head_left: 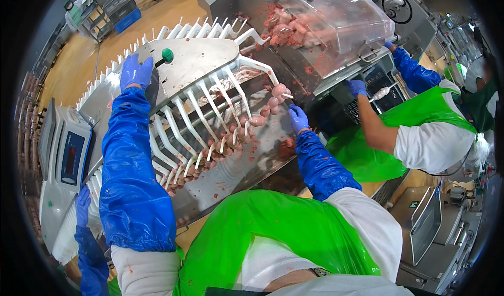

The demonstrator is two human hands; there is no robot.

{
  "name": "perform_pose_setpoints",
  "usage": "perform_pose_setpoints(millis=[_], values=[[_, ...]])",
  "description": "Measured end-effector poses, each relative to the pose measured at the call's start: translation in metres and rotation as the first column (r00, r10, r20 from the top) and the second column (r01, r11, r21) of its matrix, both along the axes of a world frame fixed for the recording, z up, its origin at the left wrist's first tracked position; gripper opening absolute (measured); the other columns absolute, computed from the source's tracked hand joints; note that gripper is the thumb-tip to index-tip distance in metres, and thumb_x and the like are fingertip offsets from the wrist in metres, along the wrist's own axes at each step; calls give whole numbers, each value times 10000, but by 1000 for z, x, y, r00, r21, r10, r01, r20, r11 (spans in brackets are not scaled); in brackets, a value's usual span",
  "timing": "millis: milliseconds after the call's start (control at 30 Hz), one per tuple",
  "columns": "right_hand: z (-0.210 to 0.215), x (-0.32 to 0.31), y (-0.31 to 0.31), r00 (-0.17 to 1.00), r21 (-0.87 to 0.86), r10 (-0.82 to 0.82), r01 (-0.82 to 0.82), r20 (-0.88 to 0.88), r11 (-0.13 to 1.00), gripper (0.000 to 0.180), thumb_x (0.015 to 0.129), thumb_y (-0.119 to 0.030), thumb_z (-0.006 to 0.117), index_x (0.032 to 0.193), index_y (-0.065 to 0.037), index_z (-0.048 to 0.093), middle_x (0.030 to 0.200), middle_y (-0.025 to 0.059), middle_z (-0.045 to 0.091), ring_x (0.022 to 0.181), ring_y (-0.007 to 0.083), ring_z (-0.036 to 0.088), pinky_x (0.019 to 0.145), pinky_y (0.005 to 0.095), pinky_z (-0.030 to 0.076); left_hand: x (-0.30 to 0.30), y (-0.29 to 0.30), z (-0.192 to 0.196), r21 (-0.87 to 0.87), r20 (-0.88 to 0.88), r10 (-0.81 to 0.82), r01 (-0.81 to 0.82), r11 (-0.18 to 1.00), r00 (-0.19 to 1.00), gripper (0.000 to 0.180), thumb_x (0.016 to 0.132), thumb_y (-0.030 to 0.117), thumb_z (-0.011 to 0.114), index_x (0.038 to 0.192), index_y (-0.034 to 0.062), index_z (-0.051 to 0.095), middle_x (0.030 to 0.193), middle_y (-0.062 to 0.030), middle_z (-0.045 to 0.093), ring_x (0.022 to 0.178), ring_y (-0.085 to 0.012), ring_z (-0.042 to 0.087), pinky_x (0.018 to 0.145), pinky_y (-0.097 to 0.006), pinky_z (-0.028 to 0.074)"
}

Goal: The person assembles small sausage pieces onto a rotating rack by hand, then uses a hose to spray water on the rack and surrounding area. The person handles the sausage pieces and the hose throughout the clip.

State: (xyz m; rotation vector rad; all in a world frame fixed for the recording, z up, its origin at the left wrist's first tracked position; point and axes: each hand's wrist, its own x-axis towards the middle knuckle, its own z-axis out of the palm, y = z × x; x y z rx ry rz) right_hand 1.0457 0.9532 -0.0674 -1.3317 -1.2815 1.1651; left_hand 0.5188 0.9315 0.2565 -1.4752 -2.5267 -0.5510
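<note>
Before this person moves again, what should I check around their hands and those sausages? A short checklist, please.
1. Left hand off the green knob: ok, beside it.
2. Right hand apart from the sausage links: ok, a gap shows.
3. Right hand empty: cannot tell, palm hidden.
4. Metal tray free of meat scraps: not ok, bits lie on it.
5. Other people's hands well away from white hooks: not ok, one gloved hand is close, lower left.

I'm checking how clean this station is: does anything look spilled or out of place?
Yes: loose meat bits lie scattered on the steel table, including a patch beside the right sleeve. They look stray because they lie apart from the links. I see no clear damage.
</note>
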Motion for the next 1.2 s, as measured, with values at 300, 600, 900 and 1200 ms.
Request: perform_pose_setpoints(millis=[300,600,900,1200], values=[[-15,3,-1,976,60,49,-63,214,996,503,829,-249,687,1246,-8,543,1171,159,602,1063,269,583,943,355,445,7,0,7,18,-2,-31,31,999,1000,664,830,481,563,1281,-5,523,1355,-231,473,1265,-351,446,1064,-405,345],[74,-34,0,737,390,-126,-198,664,899,911,658,-389,819,1364,-17,379,1114,193,589,1042,347,569,944,417,445,5,1,3,12,12,-18,18,1000,1000,663,826,477,572,1274,-10,528,1340,-233,485,1256,-354,453,1053,-409,356],[30,-119,-46,559,-97,760,-781,330,617,465,879,-376,621,1243,-94,553,1179,96,582,1047,248,563,953,388,429,-8,-13,-8,23,5,5,-5,1000,1000,651,836,488,567,1280,14,527,1357,-232,468,1288,-350,411,1083,-414,320],[-58,-120,-136,212,-180,951,-950,224,254,295,876,-374,607,894,-80,619,766,30,602,716,175,561,651,339,435,23,-5,18,-96,74,65,-58,994,995,688,850,506,524,1375,68,445,1493,-177,312,1386,-310,290,1121,-397,277]])
